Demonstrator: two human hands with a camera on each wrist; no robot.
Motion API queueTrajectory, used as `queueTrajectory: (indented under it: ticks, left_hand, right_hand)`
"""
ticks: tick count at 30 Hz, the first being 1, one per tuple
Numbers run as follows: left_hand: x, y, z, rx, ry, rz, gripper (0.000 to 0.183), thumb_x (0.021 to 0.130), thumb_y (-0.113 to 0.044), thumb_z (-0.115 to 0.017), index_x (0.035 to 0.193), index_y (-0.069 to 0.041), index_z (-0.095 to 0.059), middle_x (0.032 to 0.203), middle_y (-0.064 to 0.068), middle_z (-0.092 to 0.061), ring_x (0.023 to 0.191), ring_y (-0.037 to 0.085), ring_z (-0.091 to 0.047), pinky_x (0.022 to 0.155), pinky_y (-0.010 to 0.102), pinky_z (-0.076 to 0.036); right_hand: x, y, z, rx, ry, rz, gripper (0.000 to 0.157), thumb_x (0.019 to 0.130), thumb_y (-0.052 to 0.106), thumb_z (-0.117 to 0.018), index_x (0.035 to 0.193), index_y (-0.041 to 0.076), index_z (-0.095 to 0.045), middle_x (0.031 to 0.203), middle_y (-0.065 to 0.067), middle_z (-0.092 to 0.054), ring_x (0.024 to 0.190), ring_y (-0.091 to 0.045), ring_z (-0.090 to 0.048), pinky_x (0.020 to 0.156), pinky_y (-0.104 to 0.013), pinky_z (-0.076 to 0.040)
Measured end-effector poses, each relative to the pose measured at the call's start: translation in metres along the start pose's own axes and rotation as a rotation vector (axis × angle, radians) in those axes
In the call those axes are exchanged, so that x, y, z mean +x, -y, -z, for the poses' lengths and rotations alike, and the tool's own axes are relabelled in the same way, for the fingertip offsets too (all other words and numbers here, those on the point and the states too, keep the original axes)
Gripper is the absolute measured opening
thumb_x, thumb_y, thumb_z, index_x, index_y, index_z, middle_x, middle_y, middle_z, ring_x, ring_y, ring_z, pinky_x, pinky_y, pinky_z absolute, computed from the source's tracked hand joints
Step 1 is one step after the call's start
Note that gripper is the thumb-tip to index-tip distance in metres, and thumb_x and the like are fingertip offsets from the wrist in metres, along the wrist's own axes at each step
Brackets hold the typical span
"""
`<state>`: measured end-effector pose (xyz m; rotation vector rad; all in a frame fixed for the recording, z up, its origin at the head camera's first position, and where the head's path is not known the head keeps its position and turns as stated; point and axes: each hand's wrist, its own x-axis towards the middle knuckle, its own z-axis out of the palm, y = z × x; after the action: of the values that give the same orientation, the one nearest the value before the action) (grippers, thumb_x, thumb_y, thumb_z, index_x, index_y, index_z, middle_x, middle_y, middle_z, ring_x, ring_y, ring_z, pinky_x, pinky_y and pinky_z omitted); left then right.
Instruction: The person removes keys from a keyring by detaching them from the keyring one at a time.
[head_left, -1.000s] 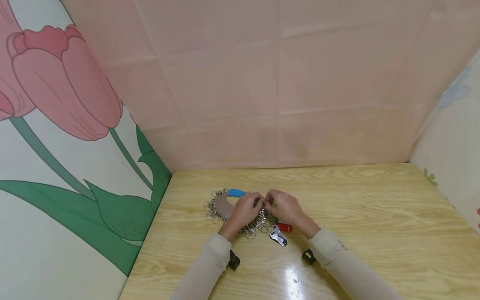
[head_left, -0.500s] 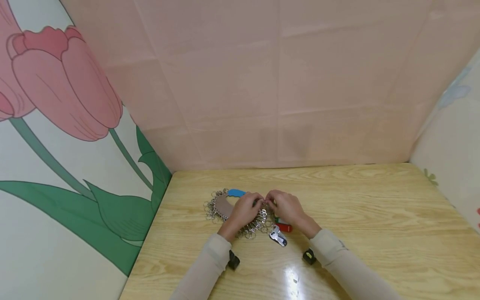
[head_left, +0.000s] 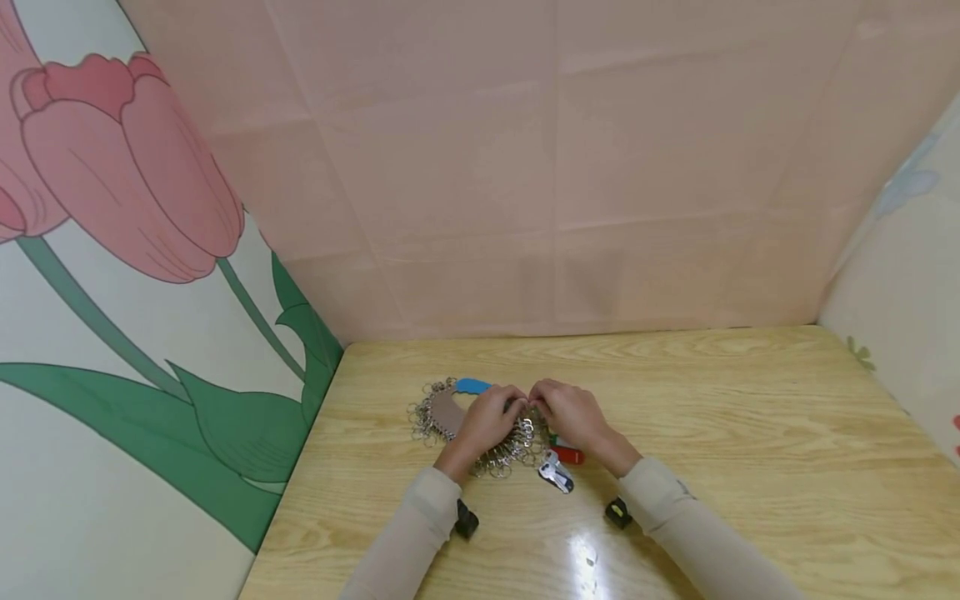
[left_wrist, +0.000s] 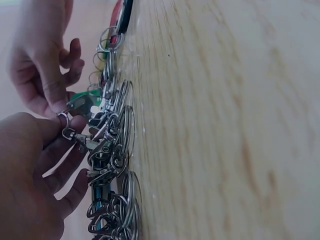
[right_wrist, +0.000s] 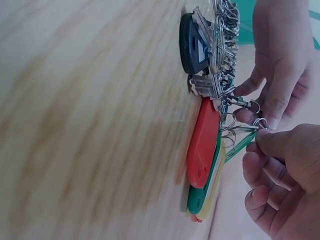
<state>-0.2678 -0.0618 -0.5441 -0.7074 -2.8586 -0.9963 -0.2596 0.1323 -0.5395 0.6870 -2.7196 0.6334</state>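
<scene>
A brown curved strip (head_left: 447, 410) lies on the table, edged with many metal clasps and split rings. My left hand (head_left: 489, 423) reaches over it and pinches a small swivel clasp (left_wrist: 70, 134) between thumb and finger. Against it, my right hand (head_left: 576, 414) pinches a split ring (right_wrist: 260, 123). A key (left_wrist: 81, 104) and something green (right_wrist: 241, 149) are by that ring; how they join is unclear. Close by are a red key tag (right_wrist: 202, 145), a green tag (right_wrist: 196, 200), a yellow tag (right_wrist: 215, 177) and a black-headed key (right_wrist: 192, 45).
A blue piece (head_left: 472, 386) shows at the strip's far end. Silver keys (head_left: 555, 473) lie in front of the right hand. Small black objects (head_left: 467, 521) sit beside each wrist. A pink-covered wall (head_left: 555, 208) stands behind the wooden table (head_left: 750, 433).
Both hands stay nearly in place above the strip, with only slight shifts of the right fingers. The things on the table have not moved.
</scene>
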Motion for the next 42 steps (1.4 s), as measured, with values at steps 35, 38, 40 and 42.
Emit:
queueTrajectory:
  ticks: [35, 38, 40, 42]
  left_hand:
    - [0.002, -0.003, -0.001, -0.091, -0.061, 0.035, 0.018, 0.109, -0.023, -0.063, 0.112, -0.013, -0.077, 0.11, 0.004, -0.078, 0.105, 0.023, -0.072, 0.091, 0.039, -0.057]
    - [0.002, -0.002, -0.002, -0.095, -0.063, 0.033, 0.017, 0.109, -0.024, -0.063, 0.112, -0.013, -0.076, 0.109, 0.004, -0.078, 0.103, 0.022, -0.072, 0.09, 0.038, -0.058]
    - [0.001, -0.002, -0.002, -0.094, -0.064, 0.031, 0.017, 0.109, -0.024, -0.063, 0.111, -0.013, -0.076, 0.108, 0.004, -0.077, 0.101, 0.021, -0.072, 0.088, 0.036, -0.058]
    - [0.001, -0.001, -0.002, -0.095, -0.059, 0.03, 0.016, 0.109, -0.024, -0.063, 0.111, -0.013, -0.075, 0.108, 0.003, -0.077, 0.1, 0.019, -0.071, 0.086, 0.034, -0.058]
  right_hand:
    - [0.001, 0.011, 0.001, 0.115, 0.029, -0.153, 0.009, 0.095, 0.017, -0.078, 0.089, 0.014, -0.071, 0.077, 0.005, -0.065, 0.059, -0.007, -0.053, 0.052, -0.026, -0.045]
    - [0.0, 0.012, 0.001, 0.124, 0.02, -0.152, 0.009, 0.094, 0.016, -0.078, 0.089, 0.015, -0.071, 0.076, 0.005, -0.065, 0.058, -0.007, -0.053, 0.052, -0.026, -0.044]
    - [0.0, 0.012, 0.001, 0.129, 0.013, -0.148, 0.009, 0.094, 0.015, -0.078, 0.088, 0.015, -0.07, 0.075, 0.006, -0.064, 0.058, -0.007, -0.053, 0.052, -0.026, -0.043]
    - [0.0, 0.012, 0.001, 0.137, 0.005, -0.138, 0.01, 0.094, 0.015, -0.078, 0.088, 0.015, -0.07, 0.075, 0.005, -0.064, 0.058, -0.007, -0.052, 0.051, -0.025, -0.043]
